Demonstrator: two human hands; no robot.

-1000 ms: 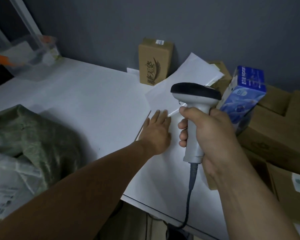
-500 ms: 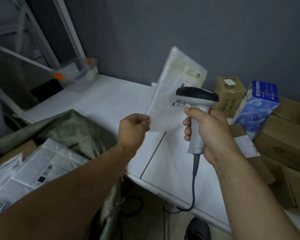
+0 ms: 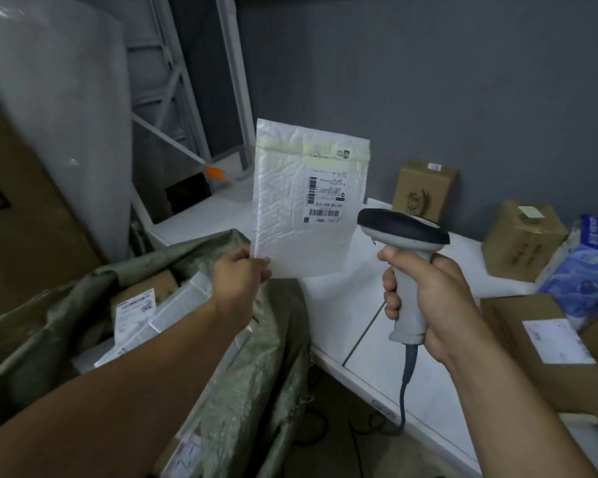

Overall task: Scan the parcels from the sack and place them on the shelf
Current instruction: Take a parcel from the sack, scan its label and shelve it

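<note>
Both hands are busy. Left hand (image 3: 239, 274) pinches the lower left corner of a white bubble mailer (image 3: 287, 222) and holds it upright above the open green sack (image 3: 256, 360), with its shipping label (image 3: 327, 194) facing the camera. Right hand (image 3: 432, 298) is curled round the grip of a corded barcode scanner (image 3: 403, 236), its dark head just right of the mailer's lower edge. More parcels (image 3: 135, 308) lie in the sack at near left. Brown cardboard boxes (image 3: 425, 191) and a blue carton (image 3: 584, 281) stand on the white worktop (image 3: 428, 391) at right
</note>
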